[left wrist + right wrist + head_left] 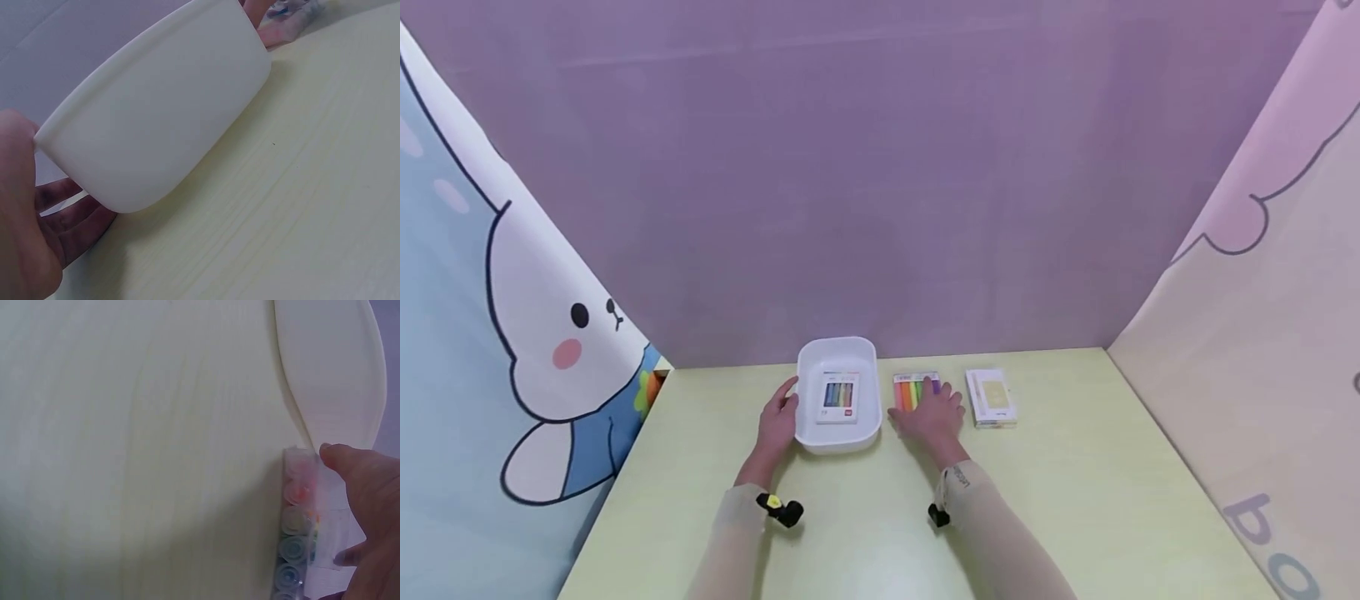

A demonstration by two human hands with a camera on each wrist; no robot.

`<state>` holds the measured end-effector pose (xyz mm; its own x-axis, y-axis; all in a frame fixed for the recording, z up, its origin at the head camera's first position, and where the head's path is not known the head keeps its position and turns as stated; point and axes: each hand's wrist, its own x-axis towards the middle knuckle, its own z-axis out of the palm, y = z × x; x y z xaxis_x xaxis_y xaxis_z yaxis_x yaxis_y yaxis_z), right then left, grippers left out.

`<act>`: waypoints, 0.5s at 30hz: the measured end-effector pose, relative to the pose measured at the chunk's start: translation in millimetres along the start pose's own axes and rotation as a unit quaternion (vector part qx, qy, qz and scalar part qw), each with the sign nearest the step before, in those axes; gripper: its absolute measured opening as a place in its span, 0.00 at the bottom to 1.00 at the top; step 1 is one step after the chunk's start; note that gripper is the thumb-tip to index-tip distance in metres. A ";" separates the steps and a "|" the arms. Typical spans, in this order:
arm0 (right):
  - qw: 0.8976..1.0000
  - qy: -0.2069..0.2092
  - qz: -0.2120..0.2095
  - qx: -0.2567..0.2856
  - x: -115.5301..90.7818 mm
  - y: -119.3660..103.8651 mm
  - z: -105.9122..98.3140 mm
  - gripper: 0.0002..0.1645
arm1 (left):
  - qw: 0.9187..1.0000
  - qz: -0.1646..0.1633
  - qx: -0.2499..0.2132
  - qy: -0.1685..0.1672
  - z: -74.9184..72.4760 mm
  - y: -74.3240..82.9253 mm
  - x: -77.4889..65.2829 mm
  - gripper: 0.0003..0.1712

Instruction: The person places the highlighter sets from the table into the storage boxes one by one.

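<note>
A white plastic basin (pixel 807 433) stands on the table, with a white box (pixel 838 400) picturing coloured sticks lying inside it. My left hand (pixel 777 425) holds the basin's left side; in the left wrist view its thumb is at the rim and its fingers (pixel 78 228) are against the outer wall. To the right of the basin lies a clear flat pack of coloured markers (pixel 906 394). My right hand (pixel 931 417) reaches over this pack with spread fingers, the thumb by its left edge, covering much of it. Round marker ends (pixel 294 549) show in the right wrist view.
Right of my right hand lies a small stack of white boxes (pixel 992 398), the top one with a yellowish panel. The pale table (pixel 865 533) ends at a purple backdrop (pixel 880 183). Printed cloth panels (pixel 572 333) flank both sides.
</note>
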<state>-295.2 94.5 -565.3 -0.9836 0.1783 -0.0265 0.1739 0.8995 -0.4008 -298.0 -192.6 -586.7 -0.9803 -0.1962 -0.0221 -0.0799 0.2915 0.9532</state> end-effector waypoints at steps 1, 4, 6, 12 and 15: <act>1.000 -0.006 0.002 0.005 -2.0 -2.1 2.4 0.66 | 1.000 -0.001 0.008 0.002 -2.8 -0.4 -1.2 0.25; 1.000 -0.012 0.005 0.001 -5.0 -4.4 8.9 0.65 | 1.000 -0.004 0.019 0.001 -5.8 -1.2 -3.3 0.25; 1.000 -0.012 0.011 -0.006 -5.9 -3.4 11.7 0.65 | 1.000 -0.006 0.019 -0.009 -4.3 -0.9 -4.0 0.26; 1.000 -0.014 0.013 -0.016 -5.8 0.1 15.7 0.60 | 1.000 -0.009 0.011 -0.010 0.3 0.1 -5.4 0.26; 1.000 -0.007 0.005 -0.015 -2.4 -0.7 17.0 0.58 | 1.000 -0.002 0.010 -0.005 -1.1 0.9 -4.3 0.26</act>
<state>-293.7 86.6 -580.5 -0.9824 0.1817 -0.0437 0.1848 0.9095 -0.3723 -293.7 -192.5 -585.4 -0.9816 -0.1888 -0.0295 -0.0879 0.3091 0.9470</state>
